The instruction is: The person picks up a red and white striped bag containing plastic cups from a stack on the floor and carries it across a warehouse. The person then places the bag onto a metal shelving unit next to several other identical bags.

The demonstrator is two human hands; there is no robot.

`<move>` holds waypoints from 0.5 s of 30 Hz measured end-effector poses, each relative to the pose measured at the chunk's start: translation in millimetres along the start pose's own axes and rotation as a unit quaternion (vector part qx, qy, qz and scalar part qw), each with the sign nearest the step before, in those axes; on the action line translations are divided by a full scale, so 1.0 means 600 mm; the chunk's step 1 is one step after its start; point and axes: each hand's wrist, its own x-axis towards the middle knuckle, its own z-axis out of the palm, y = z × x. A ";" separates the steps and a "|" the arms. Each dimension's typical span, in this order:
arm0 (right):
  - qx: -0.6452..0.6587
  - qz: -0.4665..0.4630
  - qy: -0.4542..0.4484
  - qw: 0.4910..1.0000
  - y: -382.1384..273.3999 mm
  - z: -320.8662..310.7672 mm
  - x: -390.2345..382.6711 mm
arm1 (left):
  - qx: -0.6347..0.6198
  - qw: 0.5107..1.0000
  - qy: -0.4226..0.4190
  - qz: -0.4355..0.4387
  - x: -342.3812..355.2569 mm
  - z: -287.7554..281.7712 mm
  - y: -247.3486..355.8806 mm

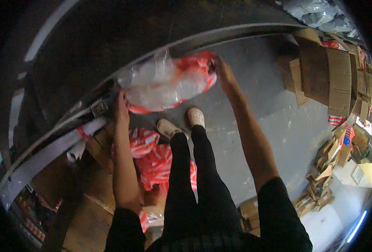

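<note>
I hold a clear plastic bag (169, 82) with red-and-white striped contents out in front of me, above the edge of a dark conveyor-like surface (110, 38). My left hand (121, 105) grips its lower left end. My right hand (223, 71) grips its right end near the red part. Both arms are stretched forward. Below the bag I see my legs in black trousers and my light shoes (181, 124) on the grey floor.
More red-and-white striped packs (152, 157) lie on the floor by my left leg, among brown cartons (89, 214). Stacked flattened cardboard boxes (332, 80) stand at the right, with more loose cardboard (326, 180) lower right. A grey concrete floor (278, 122) spreads between.
</note>
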 end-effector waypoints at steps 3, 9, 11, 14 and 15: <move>-0.015 0.040 0.035 0.998 -0.034 0.038 0.032 | 0.088 0.992 0.026 0.083 0.046 -0.016 -0.003; 0.096 0.030 0.016 0.995 0.016 0.045 0.040 | 0.207 0.960 -0.052 0.184 0.006 -0.033 -0.006; 0.083 0.028 0.046 0.995 0.024 0.052 0.026 | 0.160 0.974 -0.018 0.159 -0.022 -0.030 -0.017; -0.008 -0.017 0.055 0.998 0.028 0.058 0.000 | 0.094 0.989 0.008 0.118 -0.043 -0.042 -0.037; -0.051 -0.042 0.054 0.996 0.036 0.052 -0.003 | 0.138 0.980 -0.021 0.141 -0.046 -0.042 -0.038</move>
